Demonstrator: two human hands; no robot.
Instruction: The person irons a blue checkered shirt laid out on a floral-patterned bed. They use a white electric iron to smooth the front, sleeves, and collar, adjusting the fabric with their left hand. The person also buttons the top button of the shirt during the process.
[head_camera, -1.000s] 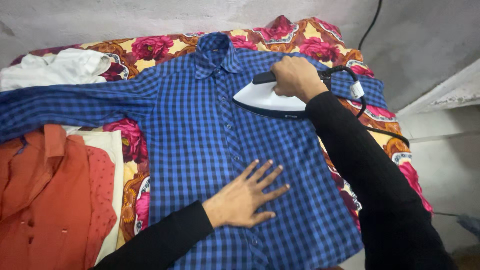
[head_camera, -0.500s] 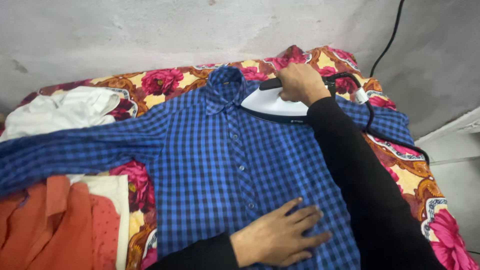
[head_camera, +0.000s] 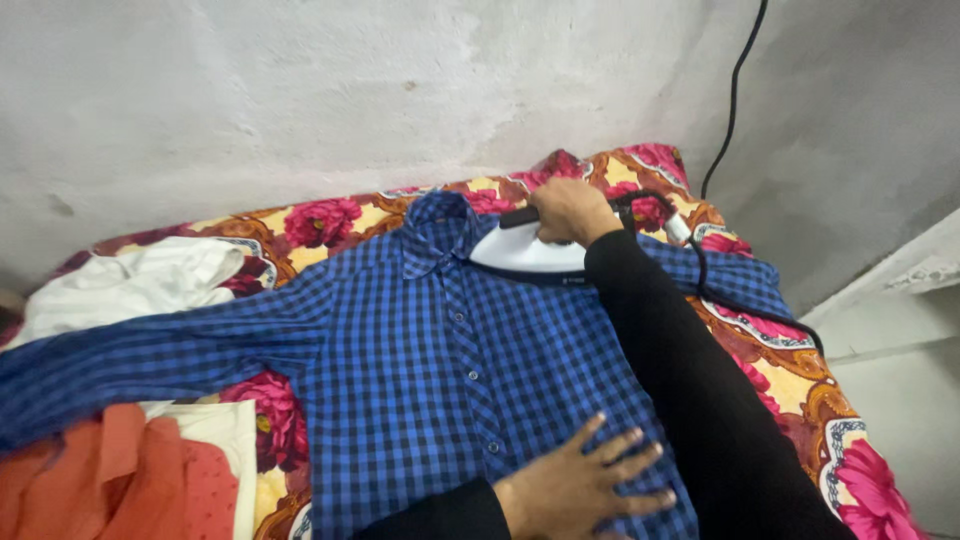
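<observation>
A blue checked shirt (head_camera: 440, 350) is lying spread out, front up and buttoned, on a flowered cloth (head_camera: 800, 370) of red, yellow and brown that is covering the bench beneath it, with the collar pointing toward the grey wall (head_camera: 300, 100) and one sleeve stretching far out to the left side. The right hand (head_camera: 565, 210) is wrapping its fingers tightly around the dark handle of a white iron (head_camera: 525, 255), which is sitting flat on the shirt's shoulder just beside the collar. A black cord (head_camera: 725, 110) is running from the back of the iron, looping over the cloth and climbing the wall. The left hand (head_camera: 590, 485) is lying palm down on the lower front of the shirt, fingers spread wide and pressing the fabric flat, gripping nothing. Both arms are wearing black sleeves. To the left, a crumpled white garment (head_camera: 130, 290) is resting near the wall above the stretched sleeve, while an orange garment (head_camera: 100, 480) and a cream cloth (head_camera: 215, 440) are lying below that sleeve at the near edge.
</observation>
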